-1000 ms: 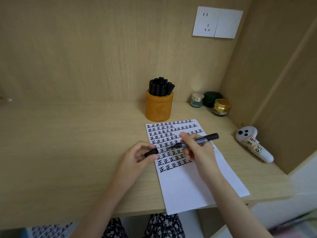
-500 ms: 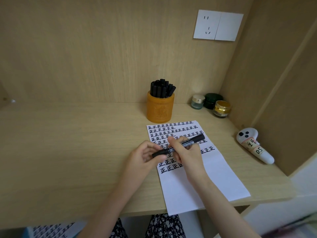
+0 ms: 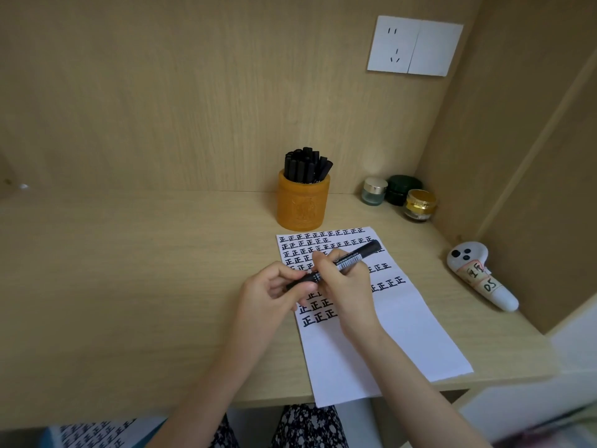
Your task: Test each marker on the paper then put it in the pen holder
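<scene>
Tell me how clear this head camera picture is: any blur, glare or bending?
Head view: light is soft and even, no harsh glare; the marker and the writing on the paper are sharp; the wide lens bows the desk edges; the bottom right corner is smeared.

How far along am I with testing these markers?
Mostly done: the paper carries rows of test marks, and the pen holder is packed with markers. In hand: the left hand and right hand grip one marker, seemingly capping it. Left: putting it in the holder; I see no other loose marker.
</scene>
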`<state>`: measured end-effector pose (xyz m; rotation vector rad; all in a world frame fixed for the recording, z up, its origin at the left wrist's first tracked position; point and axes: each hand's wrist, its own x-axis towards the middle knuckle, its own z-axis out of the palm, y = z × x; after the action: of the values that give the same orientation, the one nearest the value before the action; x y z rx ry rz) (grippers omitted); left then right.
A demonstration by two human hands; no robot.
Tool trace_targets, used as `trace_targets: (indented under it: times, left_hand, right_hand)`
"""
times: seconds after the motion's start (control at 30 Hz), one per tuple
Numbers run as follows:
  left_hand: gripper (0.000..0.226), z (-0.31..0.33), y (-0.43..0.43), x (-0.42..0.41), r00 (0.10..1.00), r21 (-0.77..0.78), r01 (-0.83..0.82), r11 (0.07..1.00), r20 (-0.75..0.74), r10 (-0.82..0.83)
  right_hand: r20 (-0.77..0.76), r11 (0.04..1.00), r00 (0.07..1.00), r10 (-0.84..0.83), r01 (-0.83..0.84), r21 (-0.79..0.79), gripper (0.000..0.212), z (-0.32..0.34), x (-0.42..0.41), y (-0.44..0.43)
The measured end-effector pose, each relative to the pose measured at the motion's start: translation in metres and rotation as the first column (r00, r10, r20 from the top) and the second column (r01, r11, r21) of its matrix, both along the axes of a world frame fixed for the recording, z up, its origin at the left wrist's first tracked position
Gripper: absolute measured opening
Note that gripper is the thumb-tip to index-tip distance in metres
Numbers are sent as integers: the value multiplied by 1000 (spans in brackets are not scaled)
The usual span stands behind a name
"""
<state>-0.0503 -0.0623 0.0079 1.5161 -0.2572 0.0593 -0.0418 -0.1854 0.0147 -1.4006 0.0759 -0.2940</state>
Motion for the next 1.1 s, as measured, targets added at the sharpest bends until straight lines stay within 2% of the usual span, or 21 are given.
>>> trace_targets:
  times: [0.1, 0.17, 0.2, 0.27, 0.3, 0.37, 0.43, 0.5, 0.57, 0.63, 0.7, 0.77, 0.9, 1.0, 1.1]
  left_hand:
    - [13, 4, 1, 3, 1000, 12, -16, 1000, 9, 16]
    - [13, 8, 2, 6, 999, 30, -35, 999, 10, 34]
    - [13, 10, 3, 8, 999, 45, -46, 998, 17, 45]
    - [14, 13, 5, 14, 997, 100, -73, 992, 34, 70]
    - [14, 15, 7, 16, 996, 133, -89, 987, 41, 84]
    - [13, 19, 11, 21, 992, 171, -121, 978, 58, 113]
    - [13, 25, 11, 27, 988, 188, -140, 972, 86, 126]
    - [13, 32, 8, 35, 984, 205, -149, 967, 128, 125]
    - [13, 40, 2, 42, 979, 229, -147, 962, 170, 109]
    - [14, 49, -4, 50, 974, 271, -142, 952, 209, 86]
    - [18, 56, -8, 59, 973, 267, -130, 955, 218, 72]
    - [22, 62, -10, 72, 974, 254, -136, 958, 211, 82]
    - [25, 65, -13, 106, 944, 323, -282, 904, 261, 201]
    - [42, 62, -16, 135, 927, 351, -350, 868, 262, 268]
    - [63, 60, -22, 158, 945, 388, -323, 863, 182, 272]
  right_hand:
    - [-36, 999, 998, 45, -46, -27, 47, 3, 1, -1]
    - [-98, 996, 993, 61, -68, -64, 42, 9, 2, -4]
    - [-136, 995, 990, 39, -51, -83, 44, 11, 3, -7]
    - [-153, 987, 984, -90, 68, -147, 65, 12, 7, -16]
    - [-103, 959, 977, -187, 160, -233, 70, 11, 8, -21]
    - [121, 846, 954, -275, 300, -441, 61, 13, 7, -33]
    - [288, 742, 951, -113, 274, -612, 44, 16, 11, -40]
    - [358, 627, 927, 109, 215, -748, 33, 16, 19, -42]
    - [397, 553, 890, 223, 220, -804, 29, 16, 29, -42]
    - [429, 554, 870, 245, 237, -798, 23, 21, 37, -41]
    - [409, 613, 886, 219, 201, -764, 23, 27, 45, -43]
    - [374, 712, 915, 151, 161, -683, 36, 34, 57, -47]
    - [433, 852, 896, -95, 298, -431, 57, 49, 97, -64]
    - [474, 876, 862, -177, 358, -324, 57, 59, 128, -69]
    - [498, 873, 845, -196, 381, -304, 55, 62, 151, -66]
